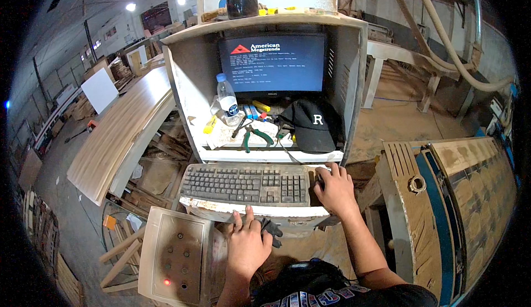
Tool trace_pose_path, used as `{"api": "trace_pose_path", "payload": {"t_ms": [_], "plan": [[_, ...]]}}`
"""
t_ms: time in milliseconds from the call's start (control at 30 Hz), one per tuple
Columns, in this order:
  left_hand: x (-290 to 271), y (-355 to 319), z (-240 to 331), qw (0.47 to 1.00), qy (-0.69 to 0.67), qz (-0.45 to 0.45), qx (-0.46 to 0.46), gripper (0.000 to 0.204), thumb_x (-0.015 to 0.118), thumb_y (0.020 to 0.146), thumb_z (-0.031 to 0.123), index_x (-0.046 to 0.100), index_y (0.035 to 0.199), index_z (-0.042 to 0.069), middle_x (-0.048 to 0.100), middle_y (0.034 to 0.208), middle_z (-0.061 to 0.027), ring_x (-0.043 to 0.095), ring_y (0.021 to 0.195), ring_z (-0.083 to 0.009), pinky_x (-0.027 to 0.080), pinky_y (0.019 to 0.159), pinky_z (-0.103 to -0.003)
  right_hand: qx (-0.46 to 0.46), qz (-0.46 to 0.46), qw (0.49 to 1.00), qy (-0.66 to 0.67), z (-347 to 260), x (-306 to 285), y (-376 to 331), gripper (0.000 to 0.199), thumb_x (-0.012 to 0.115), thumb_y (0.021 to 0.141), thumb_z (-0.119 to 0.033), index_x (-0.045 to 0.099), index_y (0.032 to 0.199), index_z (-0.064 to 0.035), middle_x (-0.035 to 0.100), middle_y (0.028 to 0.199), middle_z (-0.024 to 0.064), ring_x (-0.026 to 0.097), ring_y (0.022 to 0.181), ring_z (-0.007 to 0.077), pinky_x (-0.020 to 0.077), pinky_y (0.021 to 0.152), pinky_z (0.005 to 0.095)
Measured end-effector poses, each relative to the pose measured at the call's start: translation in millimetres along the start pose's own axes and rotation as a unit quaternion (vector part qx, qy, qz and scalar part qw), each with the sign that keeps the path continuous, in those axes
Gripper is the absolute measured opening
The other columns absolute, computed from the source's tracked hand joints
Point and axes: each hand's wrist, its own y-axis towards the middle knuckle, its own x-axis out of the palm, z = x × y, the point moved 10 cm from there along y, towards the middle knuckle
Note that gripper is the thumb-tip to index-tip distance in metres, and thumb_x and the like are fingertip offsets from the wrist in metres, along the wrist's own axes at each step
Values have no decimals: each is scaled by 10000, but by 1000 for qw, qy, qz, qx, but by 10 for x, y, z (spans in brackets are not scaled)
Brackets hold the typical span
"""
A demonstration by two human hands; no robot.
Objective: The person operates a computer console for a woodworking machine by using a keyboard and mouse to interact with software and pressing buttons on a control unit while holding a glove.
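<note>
A dusty black keyboard (246,185) lies on a pull-out shelf (221,207) with a worn front edge. My right hand (334,188) is at the keyboard's right end, fingers curved over a dark mouse (319,180), most of it hidden under the hand. My left hand (248,246) is at the shelf's front edge, two fingers stretched toward the keyboard's lower rim, holding nothing. Above the keyboard, a lit monitor (274,63) in a cabinet shows lines of white text and a red logo on a dark blue screen. A dark glove (272,230) shows beside my left hand.
Inside the cabinet are a water bottle (227,99), green-handled pliers (257,135) and a black cap (311,124). A bottle of dark liquid (241,3) stands on top. A control box (174,251) with a red light is at lower left; a dusty machine bed (470,196) is at right.
</note>
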Motion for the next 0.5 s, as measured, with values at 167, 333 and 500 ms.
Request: {"api": "trace_pose_path", "payload": {"t_ms": [167, 333, 500], "plan": [[-1, 0, -6, 1000, 8, -3, 0, 461, 636, 956, 264, 682, 1188, -132, 507, 1616, -316, 463, 1473, -602, 414, 1223, -608, -2, -2, 1000, -4, -15, 2, 5, 537, 766, 938, -305, 644, 1425, -115, 545, 1485, 209, 533, 1358, 441, 456, 1121, 573], [-10, 2, -5, 1000, 7, -7, -2, 482, 634, 959, 268, 677, 1214, -139, 506, 1618, -312, 461, 1474, -603, 413, 1226, -606, -9, 12, 1000, -12, -5, 21, 7, 541, 772, 932, -305, 645, 1424, -118, 556, 1458, 204, 542, 1341, 431, 463, 1110, 571], [-31, 3, 3, 1000, 1, -4, -2, 507, 629, 962, 268, 666, 1247, -150, 505, 1619, -310, 461, 1474, -602, 414, 1229, -595, -6, 5, 1000, -9, -3, 17, 9, 549, 779, 929, -310, 645, 1425, -116, 555, 1462, 201, 539, 1348, 436, 464, 1111, 573]]}}
